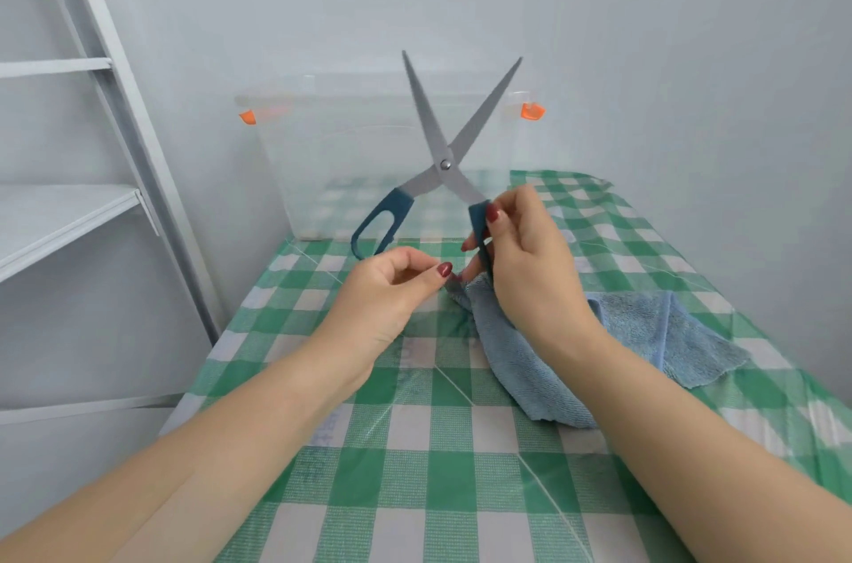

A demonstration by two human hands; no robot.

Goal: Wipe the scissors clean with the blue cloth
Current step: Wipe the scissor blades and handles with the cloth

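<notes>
The scissors [442,147] stand upright above the table, their grey blades spread wide in an X and pointing up. They have dark blue handles. My right hand [521,258] grips the right handle between thumb and fingers. My left hand [392,286] sits just below the left handle loop, fingers curled, thumb touching the top edge of the blue cloth [576,346]; whether it holds the handle I cannot tell. The blue cloth lies crumpled on the table under my right wrist, with one corner lifted towards my hands.
A green and white checked tablecloth [415,470] covers the table. A clear plastic box [346,157] with orange clips stands at the back against the wall. A white shelf frame [92,124] stands to the left of the table.
</notes>
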